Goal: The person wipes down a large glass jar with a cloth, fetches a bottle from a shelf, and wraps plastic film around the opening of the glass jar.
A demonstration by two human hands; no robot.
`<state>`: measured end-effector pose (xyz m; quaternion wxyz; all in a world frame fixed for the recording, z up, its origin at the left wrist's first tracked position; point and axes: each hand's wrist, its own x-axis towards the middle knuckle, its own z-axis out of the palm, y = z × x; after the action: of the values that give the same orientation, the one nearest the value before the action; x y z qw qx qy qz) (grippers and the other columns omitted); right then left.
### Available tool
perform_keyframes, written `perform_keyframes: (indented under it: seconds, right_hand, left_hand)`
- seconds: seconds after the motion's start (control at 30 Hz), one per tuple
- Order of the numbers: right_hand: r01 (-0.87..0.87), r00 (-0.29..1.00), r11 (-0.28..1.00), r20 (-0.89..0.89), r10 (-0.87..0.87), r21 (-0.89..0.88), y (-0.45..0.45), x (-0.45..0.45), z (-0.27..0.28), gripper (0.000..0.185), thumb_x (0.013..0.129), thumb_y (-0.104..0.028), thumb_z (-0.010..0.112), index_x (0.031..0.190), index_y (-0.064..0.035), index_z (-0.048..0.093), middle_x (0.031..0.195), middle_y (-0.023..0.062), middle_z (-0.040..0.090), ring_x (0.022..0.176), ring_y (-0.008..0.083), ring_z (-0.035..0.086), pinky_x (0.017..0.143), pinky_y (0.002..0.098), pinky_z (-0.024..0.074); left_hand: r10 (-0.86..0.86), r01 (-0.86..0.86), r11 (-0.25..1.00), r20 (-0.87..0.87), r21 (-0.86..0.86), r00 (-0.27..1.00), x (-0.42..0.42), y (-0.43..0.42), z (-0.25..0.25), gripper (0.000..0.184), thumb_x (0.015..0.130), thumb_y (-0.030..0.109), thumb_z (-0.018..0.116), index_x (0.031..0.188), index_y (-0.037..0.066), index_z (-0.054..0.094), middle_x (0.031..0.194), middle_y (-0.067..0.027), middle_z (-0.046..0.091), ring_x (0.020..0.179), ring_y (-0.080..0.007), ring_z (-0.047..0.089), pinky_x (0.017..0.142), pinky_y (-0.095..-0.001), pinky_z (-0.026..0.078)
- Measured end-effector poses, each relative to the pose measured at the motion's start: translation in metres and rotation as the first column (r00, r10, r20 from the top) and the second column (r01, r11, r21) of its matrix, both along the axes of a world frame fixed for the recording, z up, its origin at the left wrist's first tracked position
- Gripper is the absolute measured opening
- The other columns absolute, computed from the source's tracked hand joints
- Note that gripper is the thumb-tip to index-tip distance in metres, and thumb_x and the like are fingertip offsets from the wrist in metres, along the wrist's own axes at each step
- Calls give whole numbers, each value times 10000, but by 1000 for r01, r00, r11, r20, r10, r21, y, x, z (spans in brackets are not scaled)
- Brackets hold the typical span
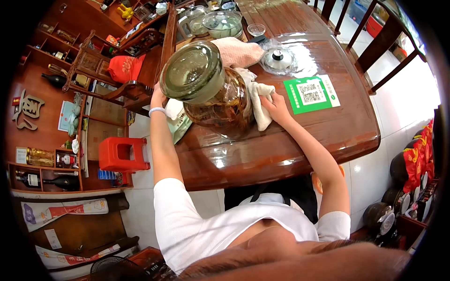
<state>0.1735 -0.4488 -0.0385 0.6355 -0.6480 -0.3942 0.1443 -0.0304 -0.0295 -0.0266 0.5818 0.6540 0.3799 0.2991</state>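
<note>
On the far left, a red stool (123, 154) stands on the floor beside the bench (225, 164). The left hand (158, 97) reaches round the near left of a big glass jar (229, 105), seemingly to steady it; its fingers are hidden behind the glass, so I cannot tell how its grip is closed. A green and white packet (180, 125) lies just beside the jar, under the left forearm's side. The jar, with dark contents, is on the bench between the two hands, its wide glass top (192, 70) towards the viewer; the lens makes its tilt hard to judge. Behind it lies a pink cloth (239, 51). The right hand (277, 107) has its grip closed on a bunched white cloth (260, 105), held against the jar's right side, apparently so that fabric rather than fingers meets the glass. Further right, a knobbed lid (278, 55) rests in clear plastic, and a green card (309, 93) lies flat, code side up, presumably to be readable.
</note>
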Motion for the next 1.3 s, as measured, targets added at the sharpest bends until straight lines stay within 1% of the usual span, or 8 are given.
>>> perform_keyframes:
  seconds: [0.17,0.37,0.5,0.57,0.6,0.83,1.07,1.3]
  right_hand:
    - [12,1000,1000,14,-12,16,4,3,-5,244,810,-187,575,948,15,584,790,151,645,729,199,632,644,316,468]
    - [-59,994,996,-99,53,-61,1,5,-1,256,814,-183,571,979,12,584,814,108,650,753,140,597,677,293,460]
    - [-54,992,997,-113,48,-48,0,3,0,239,811,-177,572,949,18,586,793,100,642,722,124,575,659,287,454]
    - [-49,992,997,-115,42,-65,1,5,-3,234,813,-181,573,935,19,586,768,93,632,699,119,558,643,287,449]
    - [-41,992,999,-123,37,-28,2,4,-4,232,814,-185,573,922,20,583,748,86,622,684,114,546,630,287,444]
    - [-26,994,1000,-110,24,-17,1,2,1,232,815,-182,572,930,20,580,750,85,623,693,107,550,634,283,447]
    - [-50,992,997,-118,42,-62,0,3,3,221,813,-160,580,939,22,578,769,76,631,711,109,562,642,279,449]
    - [-70,988,996,-140,62,-51,1,4,1,209,820,-152,573,930,25,589,777,66,631,721,95,554,640,270,449]
  left_hand:
    - [48,-48,999,54,-4,997,19,4,-6,461,821,319,552,1005,-102,515,1002,-186,562,937,-262,550,812,-339,419]
    - [93,-95,994,42,52,995,40,12,-5,497,821,363,545,931,-121,571,919,-194,622,865,-270,604,769,-341,449]
    - [137,-100,985,-289,139,948,42,-2,18,571,796,426,555,854,-140,596,869,-210,644,841,-289,622,756,-351,448]
    - [200,-105,969,-462,222,864,50,34,-6,625,775,462,553,865,-155,587,894,-229,633,854,-287,616,762,-369,446]
    - [224,-96,960,-512,264,829,54,55,-23,617,769,476,545,908,-123,593,937,-209,629,874,-285,609,760,-386,448]
    - [167,-103,982,-471,160,866,42,21,10,606,768,462,554,941,-118,581,956,-206,625,888,-287,606,763,-386,451]
    - [280,-165,953,-519,256,808,55,7,7,597,767,448,563,975,-112,570,975,-204,620,901,-288,602,766,-385,453]
    - [263,-134,956,-562,260,785,55,14,21,592,767,434,572,1008,-106,559,994,-201,616,914,-290,599,769,-385,456]
